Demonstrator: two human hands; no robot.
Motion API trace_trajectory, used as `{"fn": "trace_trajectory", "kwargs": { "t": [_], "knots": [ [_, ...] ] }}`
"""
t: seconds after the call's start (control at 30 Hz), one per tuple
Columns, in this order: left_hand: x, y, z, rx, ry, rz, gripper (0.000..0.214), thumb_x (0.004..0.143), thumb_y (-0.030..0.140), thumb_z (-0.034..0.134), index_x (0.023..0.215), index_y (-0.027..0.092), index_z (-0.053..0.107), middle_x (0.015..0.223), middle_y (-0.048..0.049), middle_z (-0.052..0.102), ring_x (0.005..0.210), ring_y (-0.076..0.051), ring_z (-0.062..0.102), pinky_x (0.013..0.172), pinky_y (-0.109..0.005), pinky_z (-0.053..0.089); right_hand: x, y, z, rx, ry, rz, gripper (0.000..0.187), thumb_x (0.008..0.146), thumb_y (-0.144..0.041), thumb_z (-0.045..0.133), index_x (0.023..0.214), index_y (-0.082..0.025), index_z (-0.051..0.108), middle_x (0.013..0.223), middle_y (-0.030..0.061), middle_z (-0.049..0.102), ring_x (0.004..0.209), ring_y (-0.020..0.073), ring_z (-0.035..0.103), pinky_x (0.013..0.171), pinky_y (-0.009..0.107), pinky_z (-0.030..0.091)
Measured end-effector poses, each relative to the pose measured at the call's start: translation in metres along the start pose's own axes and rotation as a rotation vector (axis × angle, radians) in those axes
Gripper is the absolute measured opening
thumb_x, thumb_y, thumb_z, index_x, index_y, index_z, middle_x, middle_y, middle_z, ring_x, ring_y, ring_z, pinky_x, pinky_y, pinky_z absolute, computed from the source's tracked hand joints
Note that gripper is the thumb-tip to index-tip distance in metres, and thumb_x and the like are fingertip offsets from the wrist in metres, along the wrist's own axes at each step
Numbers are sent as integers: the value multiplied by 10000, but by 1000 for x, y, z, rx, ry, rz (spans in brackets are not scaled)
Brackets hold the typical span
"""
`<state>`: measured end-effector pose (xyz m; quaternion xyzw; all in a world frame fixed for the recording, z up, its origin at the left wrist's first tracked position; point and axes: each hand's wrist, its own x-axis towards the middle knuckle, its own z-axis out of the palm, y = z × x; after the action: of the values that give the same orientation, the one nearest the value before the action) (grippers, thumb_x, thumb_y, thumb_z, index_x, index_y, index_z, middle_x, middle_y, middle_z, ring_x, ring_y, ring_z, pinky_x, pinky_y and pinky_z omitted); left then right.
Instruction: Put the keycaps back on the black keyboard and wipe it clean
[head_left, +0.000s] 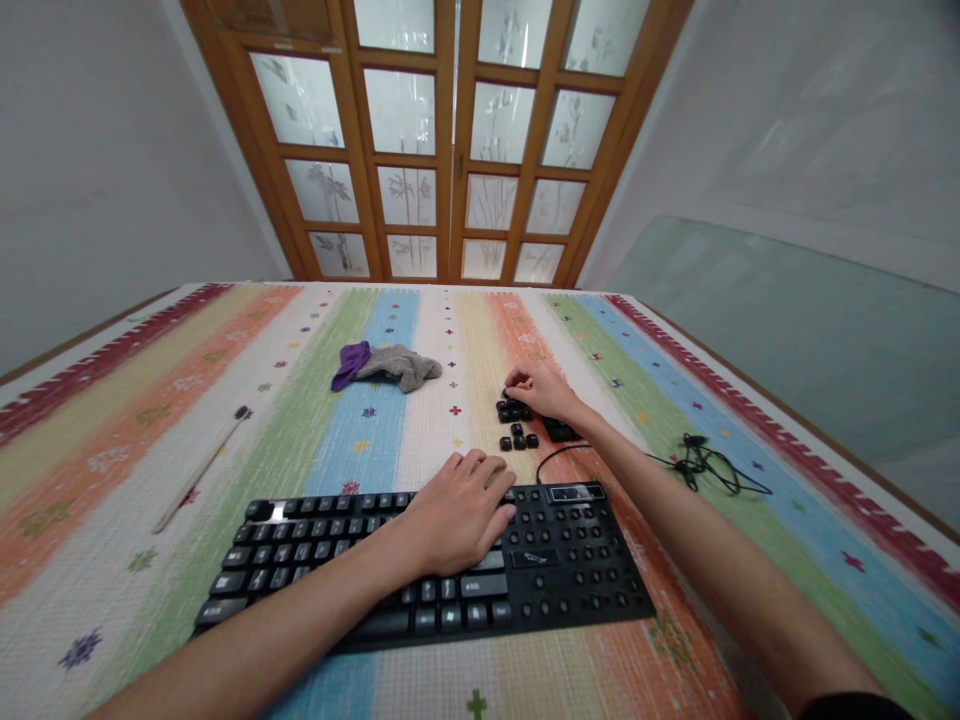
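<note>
A black keyboard [570, 585] lies across the near part of the table. Its right-hand section shows bare switches without keycaps, while the left and middle still carry theirs. My left hand [457, 515] rests palm down on the upper middle of the keyboard, fingers spread and holding nothing. Beyond the keyboard, my right hand [544, 390] pinches a small black keycap at the far end of a group of loose keycaps [517, 440]. More black keycaps [559, 430] lie partly hidden under my right wrist.
A crumpled grey and purple cloth [397, 367] lies left of the keycaps. At the left is a thin stick-like brush [201, 470] with a dark tip. The keyboard's bundled cable [705, 465] lies at the right. A striped tablecloth [420, 680] covers the table.
</note>
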<state>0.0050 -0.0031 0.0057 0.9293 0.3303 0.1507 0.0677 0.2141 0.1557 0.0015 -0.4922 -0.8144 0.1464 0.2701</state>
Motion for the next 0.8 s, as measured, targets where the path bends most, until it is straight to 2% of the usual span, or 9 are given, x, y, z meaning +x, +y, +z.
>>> {"fn": "trace_trajectory", "kwargs": {
  "t": [0.13, 0.23, 0.37, 0.53, 0.63, 0.8],
  "knots": [
    [0, 1, 1, 9, 10, -15, 295, 1002, 376, 422, 1193, 187, 543, 1198, -108, 569, 1083, -275, 500, 939, -455, 415, -7, -14, -5, 29, 87, -30, 73, 766, -183, 634, 824, -168, 594, 810, 31, 672, 753, 162, 584, 671, 276, 437],
    [0, 1, 1, -20, 21, -44, 281, 984, 378, 458, 1160, 179, 551, 1156, -107, 571, 1060, -273, 502, 918, -444, 430, -30, -31, -17, 99, 107, -133, 89, 792, -220, 633, 848, -182, 576, 816, 25, 649, 757, 159, 571, 669, 280, 436],
    [1, 0, 2, -86, 76, -79, 241, 946, 338, 521, 1120, 174, 554, 1095, -101, 579, 1014, -265, 513, 884, -428, 454, -80, -52, -31, 173, 24, -198, 103, 840, -212, 622, 931, -185, 582, 860, 32, 654, 749, 145, 579, 693, 283, 459],
    [1, -1, 4, -115, 135, -44, 208, 926, 300, 547, 1090, 175, 568, 1037, -90, 596, 958, -250, 532, 849, -417, 464, -132, -61, -26, 301, -102, -141, 99, 862, -195, 619, 944, -201, 563, 888, 24, 651, 813, 150, 611, 738, 289, 519],
    [1, -1, 4, -137, 121, -1, 180, 935, 283, 531, 1070, 177, 585, 993, -85, 599, 939, -243, 534, 821, -398, 468, -142, -59, -18, 333, -122, -125, 90, 867, -193, 619, 936, -204, 561, 898, 28, 647, 846, 159, 612, 774, 313, 537],
    [3, -1, 1, -182, 113, 22, 171, 945, 266, 516, 1070, 175, 590, 978, -82, 605, 935, -233, 540, 823, -385, 474, -143, -57, -13, 338, -123, -140, 97, 876, -197, 619, 963, -197, 577, 911, 34, 655, 860, 165, 618, 789, 322, 535]
  ]
}}
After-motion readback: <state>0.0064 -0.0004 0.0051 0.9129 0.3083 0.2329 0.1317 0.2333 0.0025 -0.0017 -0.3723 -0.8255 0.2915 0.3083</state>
